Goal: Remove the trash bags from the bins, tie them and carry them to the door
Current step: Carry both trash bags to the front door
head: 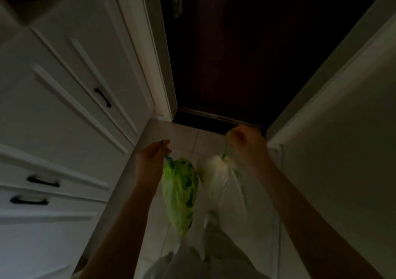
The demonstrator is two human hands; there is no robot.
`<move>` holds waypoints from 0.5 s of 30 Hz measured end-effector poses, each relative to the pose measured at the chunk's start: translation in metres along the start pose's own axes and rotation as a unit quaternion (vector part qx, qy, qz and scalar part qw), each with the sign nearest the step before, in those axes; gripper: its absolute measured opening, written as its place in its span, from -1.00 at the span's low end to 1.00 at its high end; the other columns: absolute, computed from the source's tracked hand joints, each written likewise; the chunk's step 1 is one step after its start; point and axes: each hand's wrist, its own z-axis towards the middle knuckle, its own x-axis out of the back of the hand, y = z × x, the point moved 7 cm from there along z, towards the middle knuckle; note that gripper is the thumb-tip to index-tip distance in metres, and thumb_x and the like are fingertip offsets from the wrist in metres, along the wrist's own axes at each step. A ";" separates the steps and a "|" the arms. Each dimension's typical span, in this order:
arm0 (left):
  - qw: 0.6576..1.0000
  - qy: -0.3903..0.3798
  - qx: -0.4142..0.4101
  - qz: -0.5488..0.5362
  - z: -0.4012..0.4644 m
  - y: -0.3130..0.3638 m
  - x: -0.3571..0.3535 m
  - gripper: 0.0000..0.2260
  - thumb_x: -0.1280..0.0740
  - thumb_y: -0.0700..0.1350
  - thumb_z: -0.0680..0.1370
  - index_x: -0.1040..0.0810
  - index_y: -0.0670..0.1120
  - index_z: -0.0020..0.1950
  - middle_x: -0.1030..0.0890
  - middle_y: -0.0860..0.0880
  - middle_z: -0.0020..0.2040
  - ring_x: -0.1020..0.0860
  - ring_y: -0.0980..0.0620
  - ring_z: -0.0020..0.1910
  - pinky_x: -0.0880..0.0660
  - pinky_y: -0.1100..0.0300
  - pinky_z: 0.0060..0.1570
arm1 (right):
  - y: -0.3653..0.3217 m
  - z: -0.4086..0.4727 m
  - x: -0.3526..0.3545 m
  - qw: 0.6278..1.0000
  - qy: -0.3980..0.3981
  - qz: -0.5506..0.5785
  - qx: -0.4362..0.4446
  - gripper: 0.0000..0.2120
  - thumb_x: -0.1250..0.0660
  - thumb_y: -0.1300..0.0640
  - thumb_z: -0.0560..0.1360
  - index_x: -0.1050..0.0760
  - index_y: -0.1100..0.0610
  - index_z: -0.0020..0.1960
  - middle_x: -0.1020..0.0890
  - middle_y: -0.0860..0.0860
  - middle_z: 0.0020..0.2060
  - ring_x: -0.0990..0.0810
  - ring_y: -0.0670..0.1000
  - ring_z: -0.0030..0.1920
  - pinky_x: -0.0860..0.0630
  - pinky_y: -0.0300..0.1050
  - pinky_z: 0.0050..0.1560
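My left hand (153,157) pinches the tied blue-green top of a green trash bag (181,193), which hangs below it over the floor. My right hand (246,143) grips the green drawstring of a white trash bag (222,184), also hanging free. Both bags dangle side by side, close together, just short of a dark brown door (246,53) straight ahead. The scene is dim and slightly blurred.
White cabinets with black handles (102,97) line the left side. A white wall (342,150) closes the right. Pale floor tiles (182,135) run to the dark threshold (216,118). My light trouser leg (214,253) shows below the bags.
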 end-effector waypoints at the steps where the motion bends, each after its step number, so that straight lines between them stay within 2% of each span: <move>1: 1.000 0.012 0.000 -0.006 0.012 0.005 -0.005 -0.84 -0.29 -0.23 0.57 -0.66 -0.10 -0.10 -0.65 -0.02 -0.17 -0.56 0.13 -0.21 -0.46 0.25 -0.10 | -0.002 0.018 -0.003 1.000 -0.015 -0.008 0.006 -0.88 -0.27 0.17 0.53 -0.58 0.15 -0.10 -0.57 -0.06 -0.33 -0.48 -0.23 -0.36 -0.37 -0.47 -0.40; 3: 0.999 0.035 0.002 -0.015 0.036 0.015 -0.013 -0.80 -0.28 -0.27 0.57 -0.64 -0.05 -0.11 -0.65 -0.07 -0.07 -0.55 0.16 -0.18 -0.46 0.31 -0.12 | -0.008 0.051 -0.007 0.999 -0.042 -0.011 0.017 -0.86 -0.26 0.16 0.53 -0.58 0.18 -0.07 -0.57 -0.05 -0.31 -0.49 -0.22 -0.34 -0.37 -0.50 -0.38; 7: 0.997 0.074 0.006 -0.015 0.085 0.033 -0.027 -0.85 -0.28 -0.24 0.57 -0.63 -0.06 -0.02 -0.64 -0.12 -0.01 -0.55 0.20 -0.21 -0.47 0.44 -0.20 | -0.020 0.113 -0.012 0.997 -0.069 -0.010 0.034 -0.84 -0.25 0.17 0.54 -0.57 0.21 -0.05 -0.58 -0.01 -0.29 -0.51 -0.16 -0.32 -0.38 -0.37 -0.35; 10: 0.997 0.073 0.014 -0.021 0.122 0.043 -0.042 -0.84 -0.28 -0.23 0.58 -0.64 -0.04 -0.08 -0.65 -0.20 0.10 -0.62 0.00 -0.02 -0.49 0.27 -0.01 | -0.029 0.157 -0.021 0.995 -0.086 -0.014 0.048 -0.85 -0.25 0.18 0.54 -0.56 0.23 -0.05 -0.55 -0.01 -0.31 -0.50 -0.19 -0.32 -0.38 -0.37 -0.34; 12: 0.996 0.078 0.024 -0.030 0.148 0.050 -0.051 -0.82 -0.29 -0.23 0.57 -0.64 -0.02 -0.14 -0.64 -0.22 0.14 -0.59 -0.13 0.13 -0.47 0.17 0.05 | -0.034 0.188 -0.030 0.994 -0.097 -0.009 0.045 -0.86 -0.26 0.19 0.54 -0.56 0.23 -0.06 -0.54 -0.04 -0.33 -0.50 -0.17 -0.31 -0.40 -0.29 -0.33; 13: 0.996 0.081 0.026 -0.029 0.161 0.053 -0.055 -0.80 -0.29 -0.23 0.57 -0.63 -0.01 -0.17 -0.64 -0.21 0.14 -0.59 -0.15 0.14 -0.47 0.16 0.04 | -0.036 0.204 -0.035 0.994 -0.102 -0.005 0.043 -0.86 -0.26 0.19 0.54 -0.55 0.22 -0.06 -0.53 -0.06 -0.33 -0.50 -0.17 -0.30 -0.40 -0.28 -0.32; 15: 0.996 0.085 0.030 -0.021 0.187 0.058 -0.062 -0.80 -0.28 -0.25 0.57 -0.63 -0.03 -0.16 -0.65 -0.19 0.12 -0.60 -0.12 0.05 -0.46 0.19 -0.03 | -0.041 0.232 -0.044 0.993 -0.110 -0.010 0.042 -0.88 -0.26 0.18 0.55 -0.54 0.20 -0.07 -0.52 -0.09 -0.33 -0.49 -0.19 -0.30 -0.39 -0.41 -0.36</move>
